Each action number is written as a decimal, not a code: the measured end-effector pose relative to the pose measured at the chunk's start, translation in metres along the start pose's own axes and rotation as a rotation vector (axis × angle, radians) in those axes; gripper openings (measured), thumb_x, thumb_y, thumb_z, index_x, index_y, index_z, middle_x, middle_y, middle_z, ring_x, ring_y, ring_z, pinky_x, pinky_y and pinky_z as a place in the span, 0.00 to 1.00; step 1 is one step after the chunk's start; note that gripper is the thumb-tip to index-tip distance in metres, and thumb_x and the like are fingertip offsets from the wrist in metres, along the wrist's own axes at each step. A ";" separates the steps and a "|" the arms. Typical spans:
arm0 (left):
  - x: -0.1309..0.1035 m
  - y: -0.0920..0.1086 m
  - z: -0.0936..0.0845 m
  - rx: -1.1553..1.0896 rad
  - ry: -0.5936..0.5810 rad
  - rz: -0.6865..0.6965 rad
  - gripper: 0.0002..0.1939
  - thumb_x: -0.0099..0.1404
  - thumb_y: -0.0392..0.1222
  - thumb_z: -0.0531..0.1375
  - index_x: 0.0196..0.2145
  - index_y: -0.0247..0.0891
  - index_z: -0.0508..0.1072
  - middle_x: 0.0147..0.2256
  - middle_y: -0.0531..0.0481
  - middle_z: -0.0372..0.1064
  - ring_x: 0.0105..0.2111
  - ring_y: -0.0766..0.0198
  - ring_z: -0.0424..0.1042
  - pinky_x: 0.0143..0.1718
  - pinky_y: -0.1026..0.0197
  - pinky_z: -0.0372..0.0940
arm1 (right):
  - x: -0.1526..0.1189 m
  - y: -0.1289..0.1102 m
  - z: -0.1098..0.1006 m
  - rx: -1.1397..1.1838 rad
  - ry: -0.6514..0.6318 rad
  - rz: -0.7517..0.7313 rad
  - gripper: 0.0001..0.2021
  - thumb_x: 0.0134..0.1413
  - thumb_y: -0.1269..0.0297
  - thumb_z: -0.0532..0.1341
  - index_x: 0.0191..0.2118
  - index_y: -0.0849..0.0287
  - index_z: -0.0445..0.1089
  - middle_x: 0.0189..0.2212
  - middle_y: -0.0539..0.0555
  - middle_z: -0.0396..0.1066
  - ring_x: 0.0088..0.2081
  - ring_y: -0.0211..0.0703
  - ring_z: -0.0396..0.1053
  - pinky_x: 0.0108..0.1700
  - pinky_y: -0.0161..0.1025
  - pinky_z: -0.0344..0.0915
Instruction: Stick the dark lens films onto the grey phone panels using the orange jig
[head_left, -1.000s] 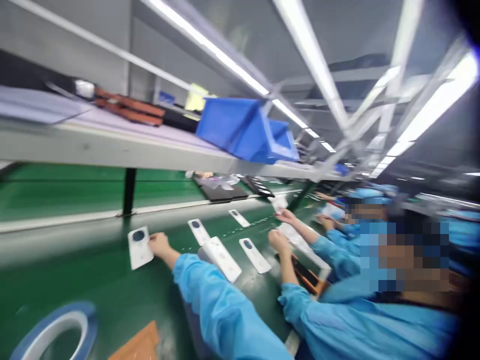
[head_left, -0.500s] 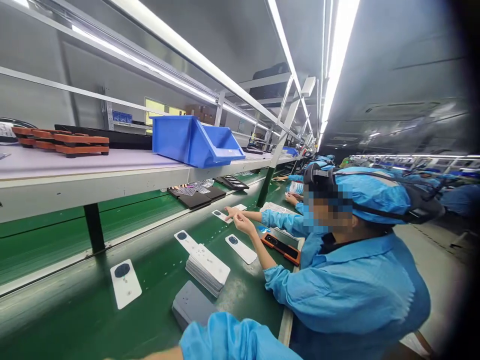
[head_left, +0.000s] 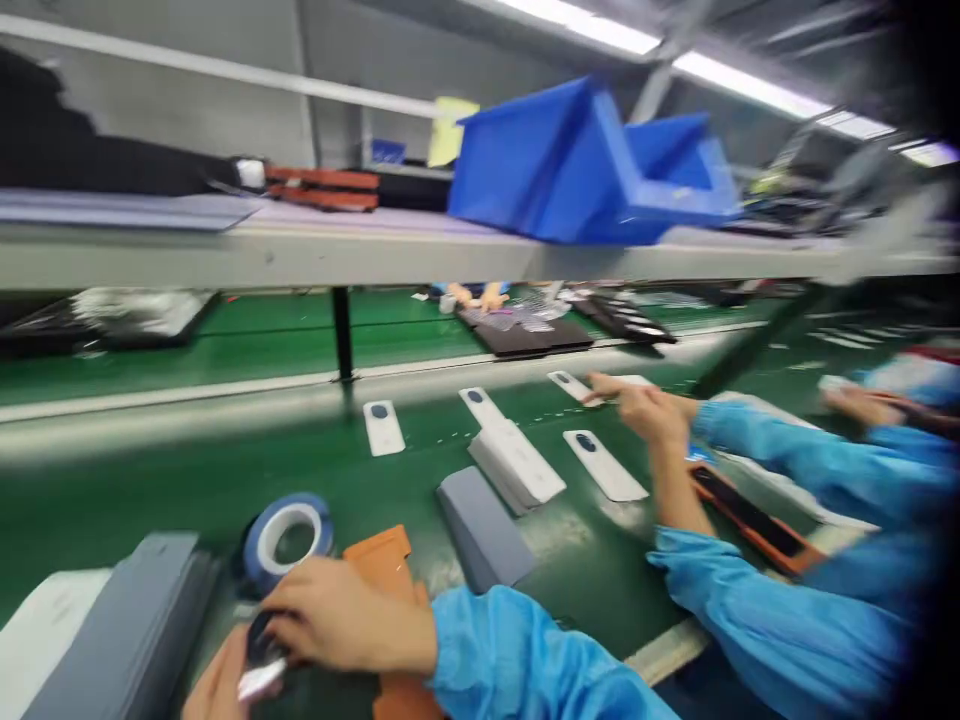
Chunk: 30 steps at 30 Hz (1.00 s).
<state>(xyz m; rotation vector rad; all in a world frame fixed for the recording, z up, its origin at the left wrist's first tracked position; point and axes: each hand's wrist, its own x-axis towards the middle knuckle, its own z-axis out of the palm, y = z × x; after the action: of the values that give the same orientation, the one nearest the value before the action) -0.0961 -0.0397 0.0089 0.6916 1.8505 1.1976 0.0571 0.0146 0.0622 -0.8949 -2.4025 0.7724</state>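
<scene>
At the lower left, my right hand (head_left: 341, 612) is closed on a small dark object (head_left: 260, 640) with a shiny silvery end; its kind is blurred. My left hand (head_left: 219, 682), partly cut off by the bottom edge, has its fingers closed against the same object. Just behind my right hand stands a roll of blue tape (head_left: 324, 522) with a white core. An orange tray-like holder (head_left: 381, 553) lies beside and partly under my right forearm. To the left is a stack of grey slabs (head_left: 124, 625), next to white sheets (head_left: 46, 625).
On the green belt are a grey stack (head_left: 484, 530), a white stack (head_left: 519, 462) and several white panels with dark ovals (head_left: 385, 435). A co-worker's hands (head_left: 649, 408) work at the right, near an orange-framed dark panel (head_left: 754, 515). Overhead, a shelf (head_left: 420, 262) carries a blue bin (head_left: 540, 170).
The view has swung left and down. Both my hands, the dark object and the tape roll are now in sight; before, only my sleeve and part of a forearm showed.
</scene>
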 end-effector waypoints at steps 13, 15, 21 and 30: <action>-0.024 0.024 -0.039 0.162 0.214 0.394 0.22 0.66 0.56 0.61 0.49 0.38 0.74 0.50 0.38 0.76 0.47 0.51 0.76 0.42 0.55 0.70 | -0.056 0.026 -0.043 0.631 0.320 0.562 0.11 0.52 0.56 0.69 0.34 0.59 0.80 0.32 0.57 0.81 0.34 0.48 0.78 0.40 0.43 0.74; -0.034 0.028 -0.037 0.234 0.359 0.589 0.20 0.65 0.50 0.65 0.52 0.40 0.73 0.53 0.40 0.73 0.53 0.50 0.72 0.51 0.52 0.68 | -0.068 0.039 -0.054 0.687 0.339 0.638 0.14 0.50 0.52 0.71 0.35 0.60 0.80 0.32 0.59 0.82 0.35 0.50 0.79 0.39 0.44 0.75; -0.054 0.030 0.010 0.140 -0.165 0.386 0.10 0.66 0.47 0.63 0.40 0.39 0.76 0.35 0.47 0.77 0.34 0.59 0.77 0.36 0.60 0.71 | -0.091 0.064 -0.057 0.693 0.406 0.807 0.19 0.44 0.50 0.74 0.35 0.62 0.81 0.31 0.61 0.81 0.32 0.49 0.78 0.35 0.42 0.74; -0.040 0.022 0.055 0.071 -0.445 0.110 0.16 0.64 0.53 0.63 0.35 0.36 0.74 0.28 0.49 0.74 0.23 0.66 0.73 0.23 0.66 0.65 | -0.105 0.067 -0.041 0.691 0.475 0.758 0.18 0.47 0.51 0.73 0.39 0.60 0.80 0.33 0.58 0.81 0.36 0.48 0.78 0.42 0.45 0.75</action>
<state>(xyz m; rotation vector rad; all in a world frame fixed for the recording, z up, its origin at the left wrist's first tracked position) -0.0284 -0.0362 0.0298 1.0196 1.5010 0.9535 0.1822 -0.0023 0.0270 -1.4596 -1.2086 1.3490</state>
